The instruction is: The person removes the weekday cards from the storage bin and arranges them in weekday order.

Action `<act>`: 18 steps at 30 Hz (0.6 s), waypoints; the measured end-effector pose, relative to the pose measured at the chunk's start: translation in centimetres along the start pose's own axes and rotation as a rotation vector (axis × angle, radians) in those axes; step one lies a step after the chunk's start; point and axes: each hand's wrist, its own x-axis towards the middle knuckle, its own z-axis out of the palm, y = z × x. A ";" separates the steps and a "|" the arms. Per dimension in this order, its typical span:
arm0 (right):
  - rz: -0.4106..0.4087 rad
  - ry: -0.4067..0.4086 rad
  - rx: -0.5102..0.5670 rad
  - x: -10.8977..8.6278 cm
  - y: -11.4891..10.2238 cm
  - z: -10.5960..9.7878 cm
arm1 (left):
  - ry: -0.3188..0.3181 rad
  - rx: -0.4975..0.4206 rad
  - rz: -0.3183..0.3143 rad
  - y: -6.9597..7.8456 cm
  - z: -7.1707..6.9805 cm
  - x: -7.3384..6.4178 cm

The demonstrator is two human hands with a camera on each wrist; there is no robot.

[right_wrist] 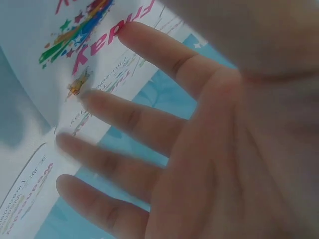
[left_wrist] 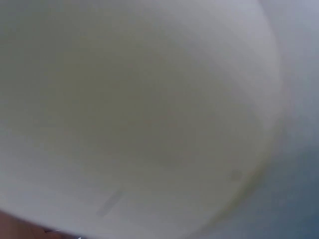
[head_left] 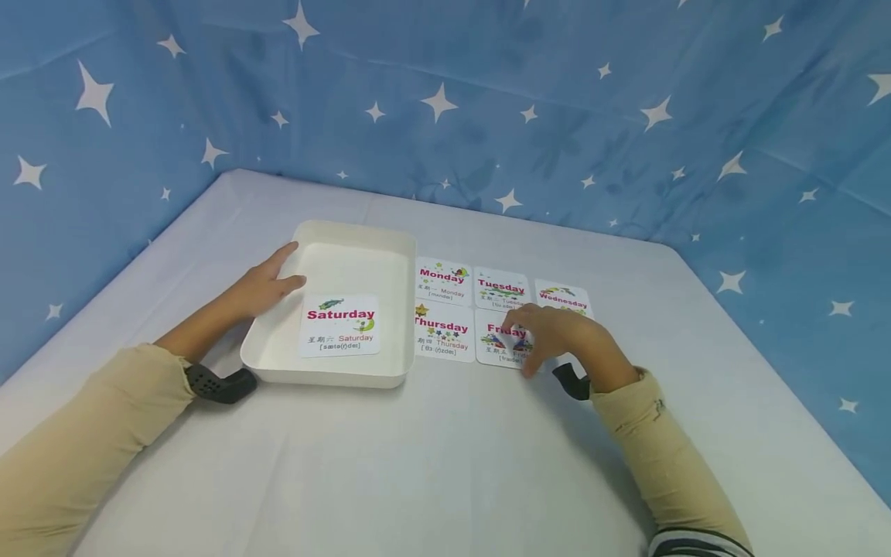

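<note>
My left hand [head_left: 264, 282] grips the left wall of a white tray [head_left: 327, 379], with the thumb over the inner side. Inside the tray, near its front, lies a Saturday card [head_left: 340, 344]. My right hand [head_left: 557, 333] hovers over the Friday card [head_left: 491, 346], fingers extended and apart in the right wrist view, fingertips close to its printed face. Beside it lie the Thursday card [head_left: 442, 348], Monday card [head_left: 442, 292], Tuesday card [head_left: 501, 298] and Wednesday card [head_left: 567, 298], partly covered by my right hand. The left wrist view is blurred and shows mostly the tray.
A white cloth covers the table [head_left: 418, 464]. Behind it and along its sides hangs a blue curtain [head_left: 390, 147] with white stars. The cards lie in two rows against the tray's right side.
</note>
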 end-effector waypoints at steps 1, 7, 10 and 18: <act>0.001 -0.002 -0.008 0.0 0.0 -0.1 | -0.002 0.001 -0.001 0.1 -0.1 0.0; -0.013 0.014 -0.043 0.2 0.0 -0.4 | 0.000 0.009 0.007 0.2 -0.4 0.3; -0.029 0.043 -0.048 0.2 0.2 -0.6 | 0.006 0.002 0.013 0.2 -0.5 0.4; -0.185 0.264 -0.001 0.4 -0.9 -2.4 | 0.002 -0.028 -0.007 -0.3 -0.3 0.4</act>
